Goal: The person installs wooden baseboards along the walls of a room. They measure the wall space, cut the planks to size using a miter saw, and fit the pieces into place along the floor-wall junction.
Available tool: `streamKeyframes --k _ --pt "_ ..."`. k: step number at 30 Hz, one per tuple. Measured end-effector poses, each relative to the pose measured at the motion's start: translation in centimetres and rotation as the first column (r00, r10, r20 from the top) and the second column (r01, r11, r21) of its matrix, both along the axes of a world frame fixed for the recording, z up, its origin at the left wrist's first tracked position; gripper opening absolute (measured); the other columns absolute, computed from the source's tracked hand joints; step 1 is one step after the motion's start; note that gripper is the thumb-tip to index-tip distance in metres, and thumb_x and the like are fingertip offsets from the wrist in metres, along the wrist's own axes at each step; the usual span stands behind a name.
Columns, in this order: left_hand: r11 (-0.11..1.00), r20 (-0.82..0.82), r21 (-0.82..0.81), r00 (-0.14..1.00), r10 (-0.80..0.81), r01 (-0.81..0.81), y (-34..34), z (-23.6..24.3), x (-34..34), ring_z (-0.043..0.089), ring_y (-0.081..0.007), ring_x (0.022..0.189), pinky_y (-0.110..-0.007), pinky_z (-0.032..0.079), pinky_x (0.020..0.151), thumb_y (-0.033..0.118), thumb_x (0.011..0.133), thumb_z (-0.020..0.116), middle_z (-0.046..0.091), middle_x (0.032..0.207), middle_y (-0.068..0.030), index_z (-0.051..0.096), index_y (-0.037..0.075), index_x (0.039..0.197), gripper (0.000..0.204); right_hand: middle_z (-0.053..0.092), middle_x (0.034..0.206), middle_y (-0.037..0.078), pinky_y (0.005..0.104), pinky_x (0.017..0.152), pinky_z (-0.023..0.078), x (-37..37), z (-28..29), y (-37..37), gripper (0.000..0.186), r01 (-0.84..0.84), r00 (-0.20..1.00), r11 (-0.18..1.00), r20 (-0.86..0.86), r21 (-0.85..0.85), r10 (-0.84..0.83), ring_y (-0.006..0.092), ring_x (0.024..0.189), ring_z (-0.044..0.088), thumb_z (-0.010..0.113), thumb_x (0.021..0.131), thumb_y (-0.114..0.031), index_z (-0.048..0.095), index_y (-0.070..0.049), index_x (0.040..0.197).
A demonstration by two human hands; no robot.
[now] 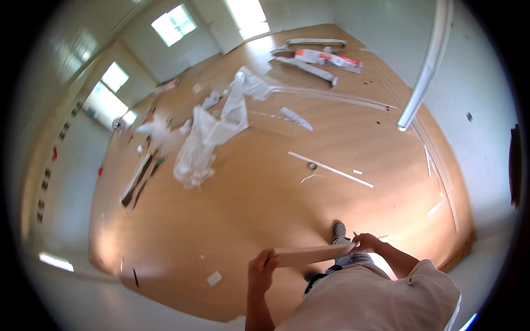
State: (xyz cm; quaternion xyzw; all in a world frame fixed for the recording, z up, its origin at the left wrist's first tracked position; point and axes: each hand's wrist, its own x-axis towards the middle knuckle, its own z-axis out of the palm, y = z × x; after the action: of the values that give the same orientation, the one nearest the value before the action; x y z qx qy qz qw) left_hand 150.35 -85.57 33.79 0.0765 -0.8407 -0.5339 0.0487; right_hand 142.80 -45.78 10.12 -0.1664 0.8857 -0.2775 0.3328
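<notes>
A flat, pale wooden-looking strip (312, 255) is held level in front of my body. My left hand (261, 269) is closed around its left end, the thumb on the near side. At the other end my right hand (365, 243) has its fingers bent and closed against the strip. A small thin point sticks out by the right fingers; it is too small to name. My shoes (339, 230) show on the brown floor (237, 215) just beyond the strip.
Crumpled white plastic sheeting (226, 118) lies ahead, with long cartons (309, 70) farther off. A thin white strip (331, 169) and a roll of tape (312, 166) are nearer. A white pole (428, 71) stands at the right wall. Scraps (137, 179) lie along the left.
</notes>
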Motion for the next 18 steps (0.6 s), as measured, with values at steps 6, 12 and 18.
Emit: streamKeyframes --k 6,12,18 --pt "0.815 0.041 0.477 0.935 0.353 -0.329 -1.5 -9.2 -11.3 0.061 -0.0149 0.070 -0.029 0.052 0.063 0.019 0.092 0.063 0.063 0.082 -0.0035 0.061 0.005 0.097 0.015 0.068 0.098 0.018 0.0439 0.081 0.049 -5.4 -0.9 1.5 0.057 0.154 0.988 0.987 -0.018 -0.033 -0.155 0.0366 0.096 0.064 0.072 0.071 -0.061 0.068 -0.009 0.093" --pt "0.912 0.495 0.331 0.867 0.050 -0.242 -2.1 -30.1 -12.8 0.063 -0.0168 0.073 -0.030 0.052 0.060 0.027 0.100 0.048 0.065 0.086 -0.0080 0.059 0.006 0.098 0.023 0.068 0.094 0.021 0.0463 0.081 0.050 -14.0 -0.3 3.5 0.061 0.200 0.980 0.980 -0.010 0.003 -0.200 0.0387 0.091 0.065 0.060 0.080 -0.064 0.067 -0.007 0.101" --pt "0.921 0.846 0.071 0.465 -0.259 0.384 0.1 -39.5 -9.5 0.066 -0.0208 0.078 -0.034 0.053 0.066 0.025 0.097 0.048 0.068 0.092 -0.0106 0.063 0.007 0.100 0.024 0.067 0.099 0.022 0.0463 0.085 0.049 -21.9 0.9 5.1 0.053 0.425 0.905 0.905 0.030 -0.034 -0.424 0.0390 0.094 0.064 0.056 0.085 -0.052 0.065 -0.002 0.101"
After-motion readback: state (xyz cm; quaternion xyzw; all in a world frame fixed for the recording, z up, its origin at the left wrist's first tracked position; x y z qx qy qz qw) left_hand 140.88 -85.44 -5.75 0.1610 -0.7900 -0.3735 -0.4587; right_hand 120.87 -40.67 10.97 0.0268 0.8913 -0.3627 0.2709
